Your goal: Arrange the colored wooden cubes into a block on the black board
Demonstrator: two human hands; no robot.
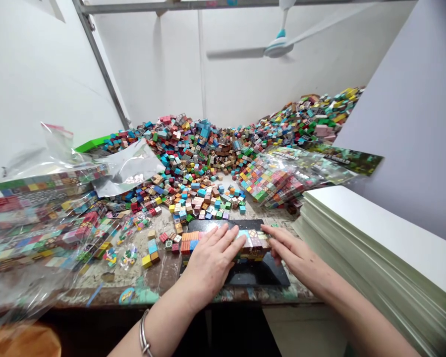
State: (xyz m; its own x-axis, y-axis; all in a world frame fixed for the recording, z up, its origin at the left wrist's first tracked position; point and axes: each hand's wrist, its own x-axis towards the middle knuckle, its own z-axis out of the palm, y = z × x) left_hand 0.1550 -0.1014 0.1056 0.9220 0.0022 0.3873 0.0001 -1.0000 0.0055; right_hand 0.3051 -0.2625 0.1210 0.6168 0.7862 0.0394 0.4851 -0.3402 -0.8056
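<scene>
Got left hand (215,255) spread flat over the block slab (253,240), can't tell the grip of right hand (293,249) at its right end. Sits on black board (259,275) by the bench's (107,296) front edge, running lengthwise left-right, roughly along it.

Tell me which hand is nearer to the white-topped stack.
Right. The right hand is at the block row's right end, left of the stack; the left hand lies across the row, farther away.
</scene>
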